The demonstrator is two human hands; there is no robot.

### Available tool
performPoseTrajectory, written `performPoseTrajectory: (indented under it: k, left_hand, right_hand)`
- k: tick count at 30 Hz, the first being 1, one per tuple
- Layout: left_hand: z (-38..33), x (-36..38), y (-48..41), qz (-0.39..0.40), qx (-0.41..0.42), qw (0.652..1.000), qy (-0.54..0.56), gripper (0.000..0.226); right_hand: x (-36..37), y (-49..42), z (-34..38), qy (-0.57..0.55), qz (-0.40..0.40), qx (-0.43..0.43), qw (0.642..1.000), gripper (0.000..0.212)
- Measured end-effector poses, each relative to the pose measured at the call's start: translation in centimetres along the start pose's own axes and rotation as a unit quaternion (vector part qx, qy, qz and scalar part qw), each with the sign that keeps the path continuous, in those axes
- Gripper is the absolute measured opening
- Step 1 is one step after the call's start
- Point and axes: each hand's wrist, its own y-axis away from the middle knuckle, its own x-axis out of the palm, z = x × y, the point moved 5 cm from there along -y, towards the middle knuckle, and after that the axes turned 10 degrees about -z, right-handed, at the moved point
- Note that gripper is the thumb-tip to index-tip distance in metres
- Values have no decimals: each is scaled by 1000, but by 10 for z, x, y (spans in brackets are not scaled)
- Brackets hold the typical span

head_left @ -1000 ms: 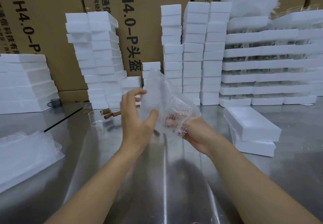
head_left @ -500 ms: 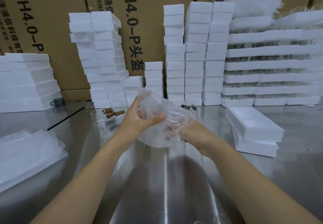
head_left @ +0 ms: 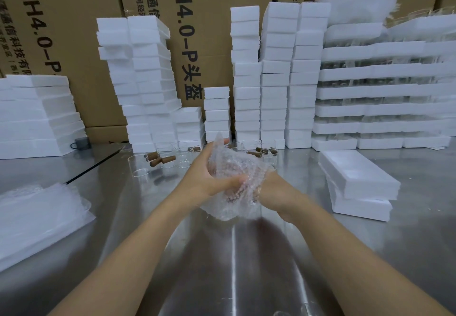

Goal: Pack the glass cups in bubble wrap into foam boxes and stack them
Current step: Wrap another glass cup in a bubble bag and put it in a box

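Over the middle of the steel table (head_left: 222,254) both hands hold a bundle of clear bubble wrap (head_left: 237,167); something brownish shows through it, the cup inside is hard to make out. My left hand (head_left: 209,175) grips its left side, thumb pressed across the front. My right hand (head_left: 274,192) holds the right side, fingers hidden under the wrap. Several bare glass cups with brown wooden handles (head_left: 160,161) stand behind the hands. Two stacked white foam boxes (head_left: 357,182) lie to the right.
Tall stacks of white foam boxes (head_left: 145,81) line the back in front of cardboard cartons (head_left: 217,31). Foam trays holding glasses (head_left: 382,93) fill the back right. A pile of bubble wrap sheets (head_left: 37,217) lies at the left. A grey mug (head_left: 81,142) stands at the back left.
The upright flap of bubble wrap has been folded down and gathered. My left hand closed around the bundle, which sank lower toward the table.
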Motion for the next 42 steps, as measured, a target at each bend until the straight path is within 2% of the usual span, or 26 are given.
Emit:
performPoseTrajectory:
  k: [3,6,10,15,17,20,23,29,38,42]
  left_hand:
    - [-1,-7,-1,12,-29,999,10,104]
    - [2,-17,-4,17,-54,997,52,89]
    - [3,-16,-3,39,-61,996,60,70]
    - [8,-7,-2,41,-63,997,28,73]
    - [10,-4,-1,37,-62,997,16,74]
    - [11,-5,-2,32,-61,998,6,84]
    - [7,-12,-2,50,-74,996,23,88]
    - [6,-23,-5,51,-95,992,63,80]
    - [15,-5,-3,67,-82,994,38,88]
    - [17,-2,-2,65,-78,994,30,83]
  right_hand:
    - [-3,0,-1,-11,-3,18,1000,28]
    - [-5,2,4,-12,2,4,1000,40]
    - [-3,2,2,-2,10,16,1000,38]
    - [-1,3,2,51,5,16,999,32]
    - [0,3,1,54,6,16,998,36]
    - [-2,2,-1,44,1,24,999,30]
    - [-4,1,-4,28,5,28,999,30]
    - [-3,1,-5,23,4,47,999,27]
    - [-1,6,0,108,14,49,993,36]
    - [-3,6,-2,157,10,41,987,30]
